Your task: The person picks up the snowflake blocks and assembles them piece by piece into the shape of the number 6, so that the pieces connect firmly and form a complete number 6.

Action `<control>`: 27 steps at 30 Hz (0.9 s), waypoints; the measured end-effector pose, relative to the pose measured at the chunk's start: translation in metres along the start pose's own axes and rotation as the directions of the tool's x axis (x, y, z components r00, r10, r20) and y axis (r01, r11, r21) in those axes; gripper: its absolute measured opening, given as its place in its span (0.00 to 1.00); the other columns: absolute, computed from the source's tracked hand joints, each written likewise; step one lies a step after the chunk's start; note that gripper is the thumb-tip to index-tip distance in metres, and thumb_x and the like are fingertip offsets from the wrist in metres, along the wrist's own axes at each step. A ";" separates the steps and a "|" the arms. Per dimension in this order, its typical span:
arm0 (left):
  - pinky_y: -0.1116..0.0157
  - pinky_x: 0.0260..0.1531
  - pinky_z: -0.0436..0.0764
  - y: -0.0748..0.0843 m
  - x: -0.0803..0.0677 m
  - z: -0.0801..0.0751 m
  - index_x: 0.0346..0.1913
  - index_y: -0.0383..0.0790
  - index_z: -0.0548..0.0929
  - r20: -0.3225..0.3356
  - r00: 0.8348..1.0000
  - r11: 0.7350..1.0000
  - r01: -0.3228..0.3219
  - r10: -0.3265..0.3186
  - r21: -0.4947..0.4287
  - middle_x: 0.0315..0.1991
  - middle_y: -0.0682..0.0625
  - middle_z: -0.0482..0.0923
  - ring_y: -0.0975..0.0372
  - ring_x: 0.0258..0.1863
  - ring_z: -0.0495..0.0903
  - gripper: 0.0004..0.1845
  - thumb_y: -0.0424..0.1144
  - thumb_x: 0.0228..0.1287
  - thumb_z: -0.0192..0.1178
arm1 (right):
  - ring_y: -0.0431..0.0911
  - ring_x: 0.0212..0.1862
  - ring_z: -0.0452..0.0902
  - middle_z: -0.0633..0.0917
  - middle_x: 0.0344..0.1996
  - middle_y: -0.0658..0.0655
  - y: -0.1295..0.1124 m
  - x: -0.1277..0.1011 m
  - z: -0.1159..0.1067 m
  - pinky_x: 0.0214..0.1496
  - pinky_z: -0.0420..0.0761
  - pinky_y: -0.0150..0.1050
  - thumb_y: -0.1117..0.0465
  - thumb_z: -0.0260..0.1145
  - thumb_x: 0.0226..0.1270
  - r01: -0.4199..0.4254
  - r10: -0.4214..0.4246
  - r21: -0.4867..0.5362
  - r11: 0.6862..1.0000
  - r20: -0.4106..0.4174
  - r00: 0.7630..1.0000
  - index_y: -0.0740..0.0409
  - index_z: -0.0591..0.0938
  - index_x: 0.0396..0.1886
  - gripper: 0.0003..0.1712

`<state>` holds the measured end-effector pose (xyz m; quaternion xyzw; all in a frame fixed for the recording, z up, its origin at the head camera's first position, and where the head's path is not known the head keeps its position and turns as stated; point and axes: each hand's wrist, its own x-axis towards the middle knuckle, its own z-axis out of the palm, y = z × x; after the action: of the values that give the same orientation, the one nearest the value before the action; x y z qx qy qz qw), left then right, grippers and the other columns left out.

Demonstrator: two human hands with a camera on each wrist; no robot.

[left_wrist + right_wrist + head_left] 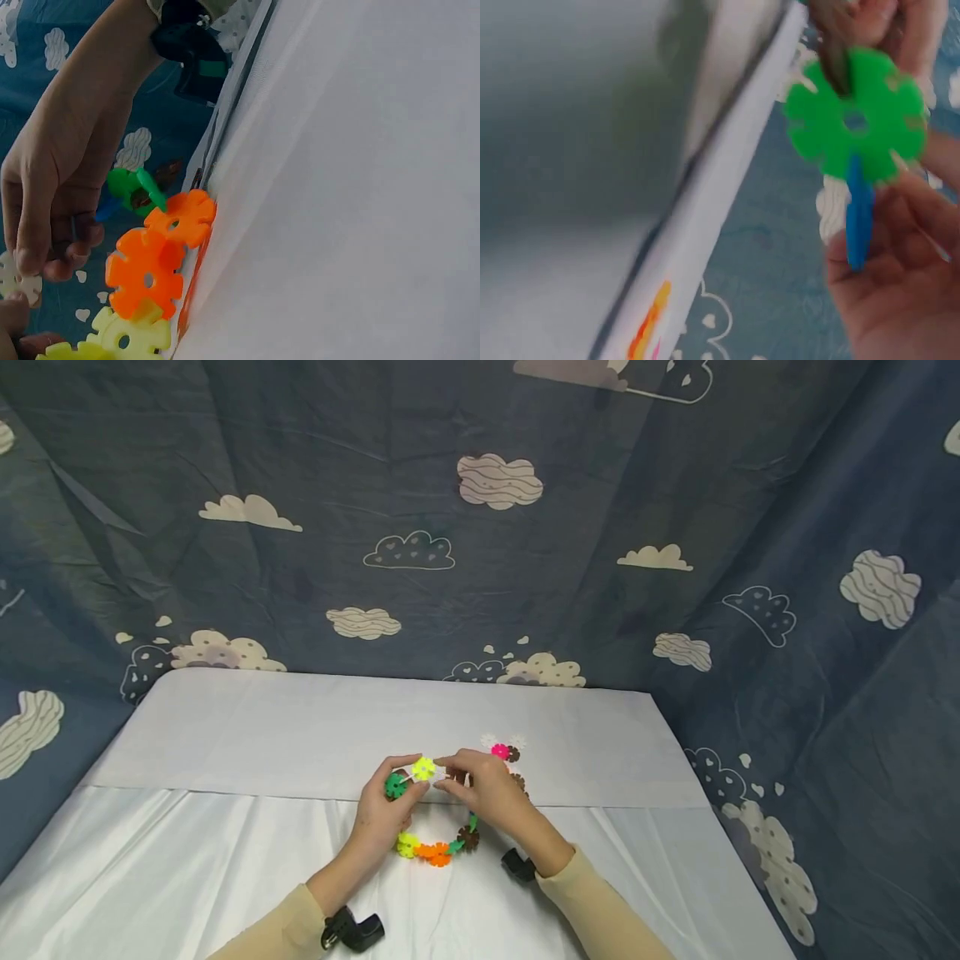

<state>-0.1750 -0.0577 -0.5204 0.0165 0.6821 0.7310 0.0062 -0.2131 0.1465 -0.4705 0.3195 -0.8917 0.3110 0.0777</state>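
so you've got a chain of flat plastic snowflake-shaped interlocking discs [435,850] curving up off the white cloth-covered table [225,827], about mid-table, just on your side of the fold in the cloth, and both hands are up at its top end. your left hand [386,814] is curled around the dark green disc [395,786], and your right hand [487,789] is pinching near the yellow-green disc [423,768] with its fingertips, so neither one is spread wide. from the right wrist view the green disc [855,124] has a blue piece [859,217] slotted edge-on beneath it, though that shot is blurry. my take: keep the left grip firm and still, line one slot square against the other before you push, and press straight in, not at an angle, or the notches will skid past each other. the spare pink and brown discs [506,752] sit toward the far edge, just beyond your right hand, handy enough.
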 end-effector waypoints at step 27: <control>0.65 0.31 0.89 0.001 0.005 -0.002 0.66 0.35 0.67 -0.019 1.000 0.985 0.010 -0.014 -0.171 0.55 0.38 0.77 0.62 0.33 0.85 0.15 0.34 0.86 0.40 | 0.43 0.33 0.79 0.89 0.37 0.53 0.038 0.001 -0.030 0.34 0.78 0.31 0.63 0.65 0.77 -0.340 0.260 0.222 0.914 0.323 0.910 0.56 0.89 0.57 0.14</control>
<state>-0.1805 -0.0598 -0.5194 0.0046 0.6169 0.7870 0.0053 -0.2394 0.1869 -0.4661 0.2265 -0.8807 0.3895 -0.1464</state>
